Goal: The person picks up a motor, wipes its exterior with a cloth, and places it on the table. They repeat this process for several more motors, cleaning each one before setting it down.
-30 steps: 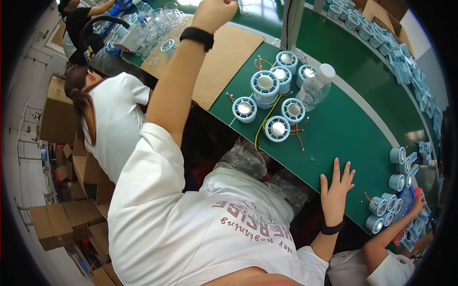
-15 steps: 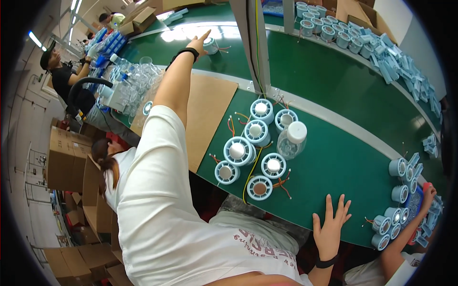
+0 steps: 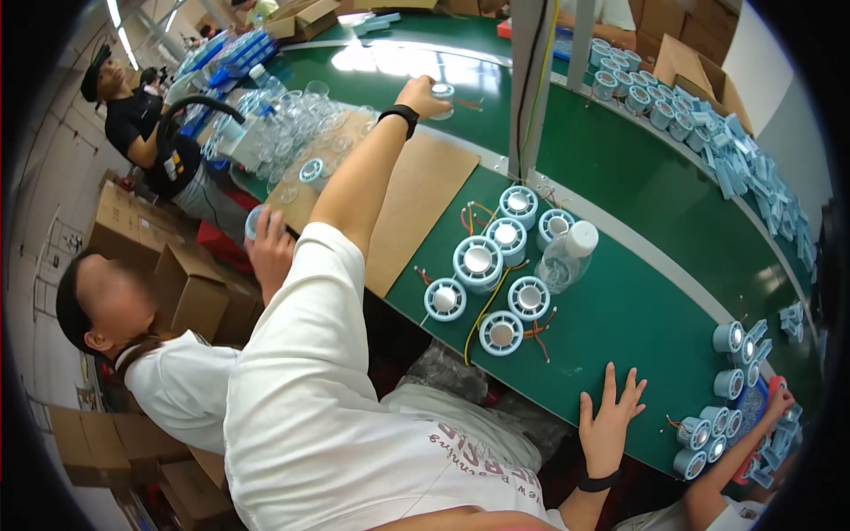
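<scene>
My left hand (image 3: 423, 99) is stretched far out over the green conveyor, its fingers curled around a light-blue round housing (image 3: 444, 92) with thin wires trailing from it. The fingers partly cover that housing. My right hand (image 3: 609, 427) lies with its fingers spread at the near edge of the green table (image 3: 611, 327) and holds nothing. Between my arms, several light-blue round housings (image 3: 478, 259) with silver or brownish discs and loose wires stand on the table. A clear bottle with a white lid (image 3: 582, 239) is beside them.
Brown cardboard (image 3: 416, 208) and clear cups (image 3: 288, 133) lie at the left. A metal post (image 3: 529, 88) rises at the conveyor's near rail. Co-workers' hands are close on both sides: one (image 3: 270, 252) with a light-blue part, one (image 3: 779, 403) at a red tray. Blue parts (image 3: 753, 177) pile up far right.
My left hand, outstretched before, has closed around the housing on the conveyor. The view has shifted. The co-worker at left has turned, with a hand and a blue part now in view.
</scene>
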Available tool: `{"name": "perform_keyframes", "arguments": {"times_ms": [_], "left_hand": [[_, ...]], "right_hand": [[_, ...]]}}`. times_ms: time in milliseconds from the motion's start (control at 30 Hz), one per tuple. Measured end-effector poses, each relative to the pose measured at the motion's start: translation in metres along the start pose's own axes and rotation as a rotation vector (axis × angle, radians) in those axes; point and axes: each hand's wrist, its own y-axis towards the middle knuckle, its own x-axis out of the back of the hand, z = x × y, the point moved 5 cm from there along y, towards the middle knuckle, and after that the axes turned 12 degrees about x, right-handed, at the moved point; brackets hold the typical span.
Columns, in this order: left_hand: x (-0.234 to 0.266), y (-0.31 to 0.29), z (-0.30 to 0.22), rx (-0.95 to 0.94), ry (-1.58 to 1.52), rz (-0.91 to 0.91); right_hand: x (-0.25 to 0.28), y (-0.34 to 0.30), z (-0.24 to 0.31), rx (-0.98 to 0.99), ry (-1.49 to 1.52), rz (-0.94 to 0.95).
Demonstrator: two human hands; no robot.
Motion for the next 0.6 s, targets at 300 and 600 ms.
{"name": "perform_keyframes", "arguments": {"times_ms": [300,600], "left_hand": [[0.184,-0.281,-0.093,0.06,-0.447,-0.44],[0.149,-0.447,-0.165,-0.21,-0.739,0.372]], "right_hand": [[0.034,-0.016,0.022,0.284,0.142,-0.11],[0.073,-0.052,0.116,0.829,0.249,-0.52]]}}
